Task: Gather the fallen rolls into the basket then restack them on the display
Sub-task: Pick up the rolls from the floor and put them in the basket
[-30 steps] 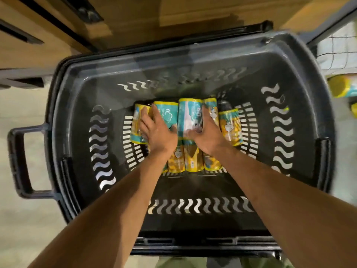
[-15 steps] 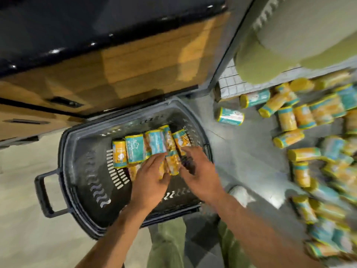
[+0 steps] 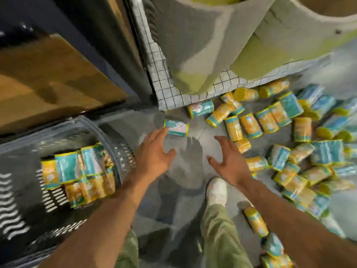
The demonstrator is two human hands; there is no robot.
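Teal roll [image 3: 176, 128] lies alone on floor [image 3: 193, 171], just beside your left hand [image 3: 154, 151]; right hand [image 3: 226, 161] near pile [image 3: 299, 157]. Fingers [image 3: 160, 134] of both spread wide, empty. Wrap left round roll's middle, carry to basket [image 3: 123, 153] beside you.

I see teal-and-yellow wrapped rolls [image 3: 77, 171] lying packed side by side in the dark grey slotted plastic basket [image 3: 123, 151] at left. Many scattered rolls [image 3: 251, 125] litter the grey floor [image 3: 204, 130] at right, and one lone roll [image 3: 176, 128] lies apart, nearer the basket.
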